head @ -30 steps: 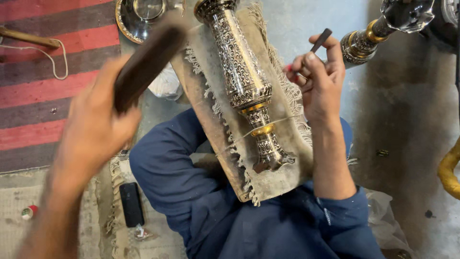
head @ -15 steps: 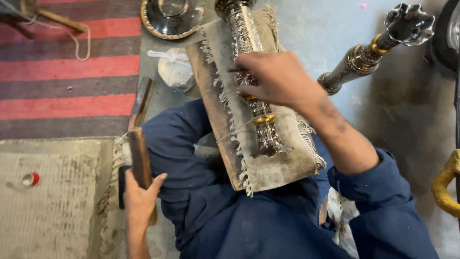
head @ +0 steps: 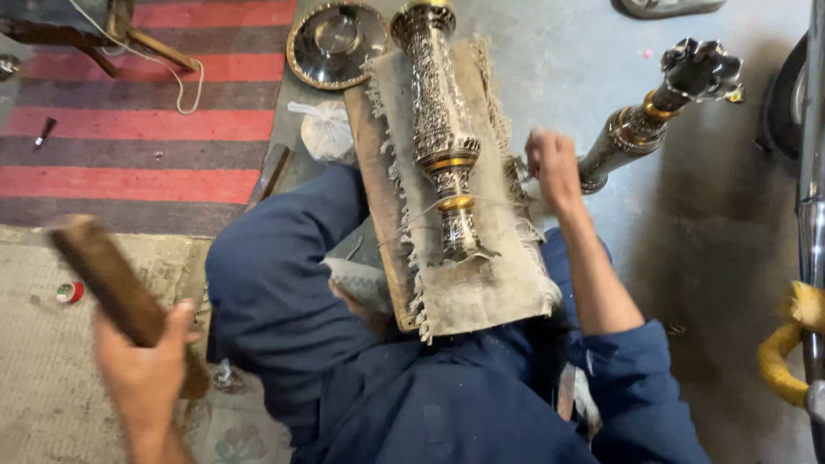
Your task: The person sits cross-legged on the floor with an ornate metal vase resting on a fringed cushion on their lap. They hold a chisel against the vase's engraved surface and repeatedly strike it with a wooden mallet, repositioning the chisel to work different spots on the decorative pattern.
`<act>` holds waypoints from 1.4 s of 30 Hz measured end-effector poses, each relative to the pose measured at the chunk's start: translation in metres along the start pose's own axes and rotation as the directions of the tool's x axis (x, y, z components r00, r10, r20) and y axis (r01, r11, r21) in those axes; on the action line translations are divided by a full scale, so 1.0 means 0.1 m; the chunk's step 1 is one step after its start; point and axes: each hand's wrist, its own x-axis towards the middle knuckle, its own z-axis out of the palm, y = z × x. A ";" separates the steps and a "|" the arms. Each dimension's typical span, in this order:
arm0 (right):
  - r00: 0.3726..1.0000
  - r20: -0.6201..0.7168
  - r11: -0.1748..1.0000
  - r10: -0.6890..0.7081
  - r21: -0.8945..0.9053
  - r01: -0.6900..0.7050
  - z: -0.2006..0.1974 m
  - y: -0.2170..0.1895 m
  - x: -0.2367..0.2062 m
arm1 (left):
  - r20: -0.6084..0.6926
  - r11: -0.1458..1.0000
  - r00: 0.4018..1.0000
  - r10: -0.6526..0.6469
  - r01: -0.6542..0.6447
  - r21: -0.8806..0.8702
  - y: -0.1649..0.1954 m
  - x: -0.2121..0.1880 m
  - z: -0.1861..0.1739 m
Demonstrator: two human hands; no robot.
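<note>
Left hand (head: 146, 378) grips wooden block (head: 107, 279); I see right hand (head: 550, 163), fisted, nearer engraved metal column (head: 440, 129) lying lengthwise away.

pretty cramped on the lap: the ornate metal column (head: 443, 137) runs down the middle of the cloth-covered board (head: 481, 292), brass dish (head: 337, 43) and white bag (head: 326, 131) crowd the left top, second metal piece (head: 640, 125) blocks the right. open room on the grey floor (head: 567, 60) between them
</note>
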 end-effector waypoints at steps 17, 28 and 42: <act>0.980 0.199 0.999 0.032 -0.027 -0.028 0.04 0.55 0.06 | 0.294 0.923 0.897 -0.331 0.243 0.297 0.28 0.70 1.30; 0.955 0.257 0.961 0.150 0.188 -0.201 0.08 1.05 0.44 | 0.078 0.696 0.809 -0.582 0.447 0.562 0.59 0.29 1.24; 0.977 0.077 0.964 0.197 0.164 -0.208 0.19 0.84 0.42 | -0.325 0.415 0.665 -0.672 0.702 0.579 0.06 -0.38 0.81</act>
